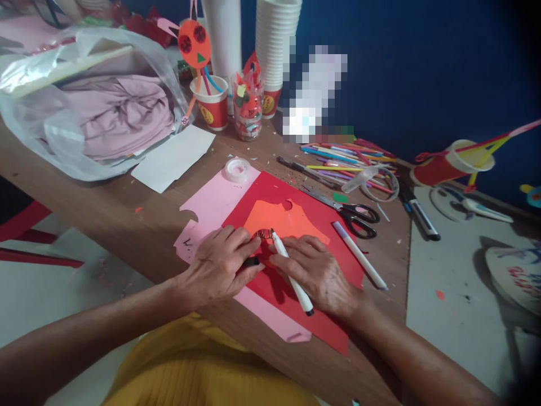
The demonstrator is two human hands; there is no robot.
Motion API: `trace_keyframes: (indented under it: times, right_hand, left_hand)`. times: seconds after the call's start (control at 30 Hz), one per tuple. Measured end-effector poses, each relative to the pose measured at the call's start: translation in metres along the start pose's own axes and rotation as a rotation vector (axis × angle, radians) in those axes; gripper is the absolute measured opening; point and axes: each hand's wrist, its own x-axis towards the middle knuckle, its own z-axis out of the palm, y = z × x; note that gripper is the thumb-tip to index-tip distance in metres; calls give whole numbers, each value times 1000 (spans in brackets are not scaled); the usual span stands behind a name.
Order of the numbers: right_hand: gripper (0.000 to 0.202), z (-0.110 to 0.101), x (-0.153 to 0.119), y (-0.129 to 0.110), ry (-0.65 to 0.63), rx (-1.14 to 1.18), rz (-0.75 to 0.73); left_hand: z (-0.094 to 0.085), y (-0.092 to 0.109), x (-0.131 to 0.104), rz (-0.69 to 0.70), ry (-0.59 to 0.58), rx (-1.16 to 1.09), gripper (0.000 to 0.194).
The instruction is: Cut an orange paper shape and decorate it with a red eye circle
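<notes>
A white marker [296,282] is gripped in my right hand [323,270], its black tip touching a small piece of paper [262,233] with black strokes on it. Between the thumb and fingers of my left hand [224,262] is a black marker cap [251,261]. My left fingertips also rest at the edge of the marked piece, partly hiding it. Under both hands lies a red sheet [321,324], with a cut orange sheet [270,214] on top. A pink sheet [211,197] sticks out beneath the red one.
Black-handled scissors [359,217] and a capped marker [359,256] lie to the right, near a tape ring [386,186] and several coloured sticks [333,155]. Behind stand paper cups [279,45], a jar of scraps [248,113] and a plastic bag [84,163].
</notes>
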Motion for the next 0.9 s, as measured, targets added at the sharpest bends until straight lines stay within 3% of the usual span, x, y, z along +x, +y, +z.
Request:
trace_keyframes:
  times: [0.53, 0.67, 0.9]
  right_hand:
    - [21, 5, -1, 0, -19, 72, 53]
    - [22, 5, -2, 0, -19, 69, 59]
    - [25, 3, -1, 0, -25, 71, 51]
  left_hand:
    - [-3, 1, 0, -22, 6, -48, 30]
    - [-2, 6, -5, 7, 33, -38, 29]
    - [3, 17, -2, 16, -25, 5, 30]
